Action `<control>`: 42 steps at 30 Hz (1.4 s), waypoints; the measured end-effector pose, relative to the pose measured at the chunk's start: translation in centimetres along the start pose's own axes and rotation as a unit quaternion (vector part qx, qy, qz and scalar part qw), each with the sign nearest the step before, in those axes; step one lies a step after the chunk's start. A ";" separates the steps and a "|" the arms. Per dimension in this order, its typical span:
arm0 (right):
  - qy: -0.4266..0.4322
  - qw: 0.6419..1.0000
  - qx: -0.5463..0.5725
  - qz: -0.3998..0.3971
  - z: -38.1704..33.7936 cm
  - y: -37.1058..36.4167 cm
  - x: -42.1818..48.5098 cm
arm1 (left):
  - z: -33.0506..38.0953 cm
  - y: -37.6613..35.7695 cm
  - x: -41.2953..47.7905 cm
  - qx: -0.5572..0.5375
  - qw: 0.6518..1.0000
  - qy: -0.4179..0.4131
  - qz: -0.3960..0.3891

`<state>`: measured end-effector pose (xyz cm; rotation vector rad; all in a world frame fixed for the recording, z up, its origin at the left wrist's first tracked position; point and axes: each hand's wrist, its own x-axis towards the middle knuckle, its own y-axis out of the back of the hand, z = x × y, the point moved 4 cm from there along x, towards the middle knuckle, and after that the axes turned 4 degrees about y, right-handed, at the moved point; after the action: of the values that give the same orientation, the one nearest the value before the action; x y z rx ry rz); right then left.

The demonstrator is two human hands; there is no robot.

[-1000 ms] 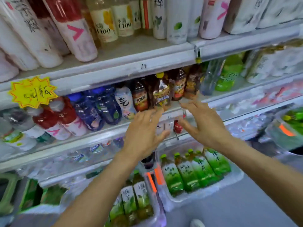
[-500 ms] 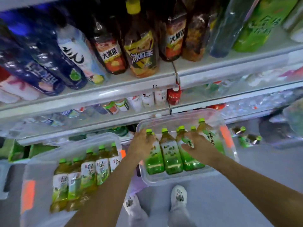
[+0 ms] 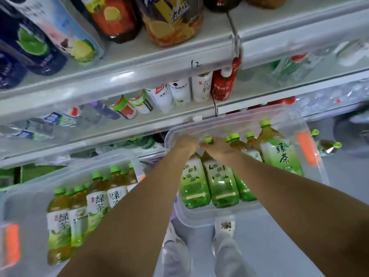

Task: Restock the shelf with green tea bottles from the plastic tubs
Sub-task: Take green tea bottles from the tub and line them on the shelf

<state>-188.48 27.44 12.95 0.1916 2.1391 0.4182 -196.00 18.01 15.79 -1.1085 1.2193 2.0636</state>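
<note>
Green tea bottles (image 3: pixel 279 156) fill two clear plastic tubs on my feed. I count six in the right tub (image 3: pixel 199 219), as best I can, lying side by side with their green caps pointing toward the shelf (image 3: pixel 139 65). The left tub (image 3: pixel 28 198) holds at least eight, though blur and the left forearm keep me from a firm number. Two more green-capped bottles (image 3: pixel 327 146) lie outside, just beyond the right tub's orange latch (image 3: pixel 307 150).

Both hands are inside the right tub at its left end, knuckles almost touching. The left hand (image 3: pixel 186 144) is curled down over the neck of the end bottle (image 3: pixel 194 184), whose cap is hidden under the fingers. The right hand (image 3: pixel 218 147) is curled over the neck of the next bottle (image 3: pixel 222 184). One green cap (image 3: pixel 208 140) peeks out between the two hands; I cannot tell which bottle it belongs to. Both bottles' bodies lie flat below the wrists. The fingertips are out of sight, so I cannot tell how firmly either grip has closed.
</note>
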 end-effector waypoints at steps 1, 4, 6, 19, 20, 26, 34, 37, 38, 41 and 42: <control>-0.009 1.000 0.003 0.001 -0.1 -0.2 0.3 | -0.2 -0.1 0.5 -0.008 1.000 -0.010 0.013; -0.005 1.000 0.003 0.016 0.2 -0.2 0.1 | -1.1 0.0 2.1 0.023 0.999 -0.030 0.022; 0.020 0.999 0.023 0.035 0.6 0.2 -0.4 | -2.1 0.1 2.0 0.024 0.999 -0.015 0.019; 0.175 0.966 0.160 0.104 2.6 1.1 -6.9 | -4.6 -0.1 -3.2 -0.122 0.986 -0.096 -0.057; 0.173 0.968 0.148 0.102 3.1 0.7 -7.4 | -5.0 -0.5 -3.3 -0.127 0.985 -0.101 -0.063; 0.129 0.981 -0.017 0.147 4.0 -0.5 -8.9 | -5.0 -1.1 -2.5 -0.051 0.988 -0.145 -0.020; 0.122 0.972 -0.019 0.198 4.9 -1.4 -9.8 | -5.7 -1.7 -3.5 -0.059 0.979 -0.164 0.102; 0.130 0.972 -0.013 0.197 5.2 -1.1 -10.1 | -6.0 -1.4 -4.5 -0.063 0.971 -0.197 0.119; 0.134 0.971 -0.009 0.197 5.3 -0.9 -10.3 | -6.2 -1.3 -4.9 -0.074 0.967 -0.213 0.117; 0.148 0.968 0.032 0.199 6.0 -0.3 -11.1 | -7.2 -0.7 -6.4 -0.110 0.957 -0.243 0.110; 0.157 0.965 0.057 0.200 6.1 0.1 -11.4 | -7.5 -0.4 -6.8 -0.130 0.954 -0.248 0.106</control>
<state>-177.02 25.57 18.55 0.6708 2.4403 0.5891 -189.04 11.50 19.27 -0.5131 0.8595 2.5180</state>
